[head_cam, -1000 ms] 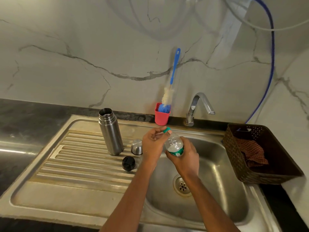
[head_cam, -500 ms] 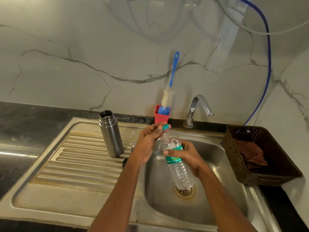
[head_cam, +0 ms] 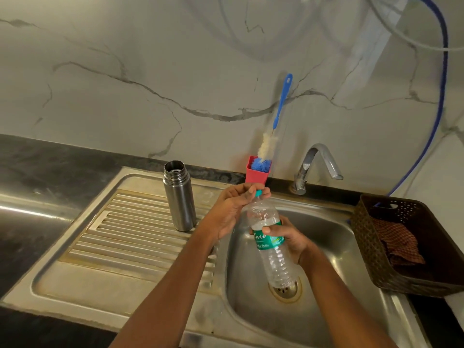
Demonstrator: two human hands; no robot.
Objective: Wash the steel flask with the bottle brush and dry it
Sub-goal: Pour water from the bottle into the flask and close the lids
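- Left hand [head_cam: 232,209]: fingers and thumb curled round the teal cap [head_cam: 258,194] of a clear plastic bottle [head_cam: 275,262], pinching it.
- Right hand [head_cam: 290,238]: wrapped round the bottle at its green label, thumb on the front; bottle tilted, cap end up, base over the drain [head_cam: 286,292] of the sink basin [head_cam: 329,249].
- Steel flask [head_cam: 179,197]: upright, mouth open, on the ribbed drainboard [head_cam: 125,234], left of both hands, untouched.
- Bottle brush [head_cam: 269,144]: bristles down in a red cup [head_cam: 257,175] at the wall, blue handle leaning on the marble.
- Tap [head_cam: 313,164] right of the cup.
- Brown basket [head_cam: 371,249] far right, checked cloth [head_cam: 399,247] inside.
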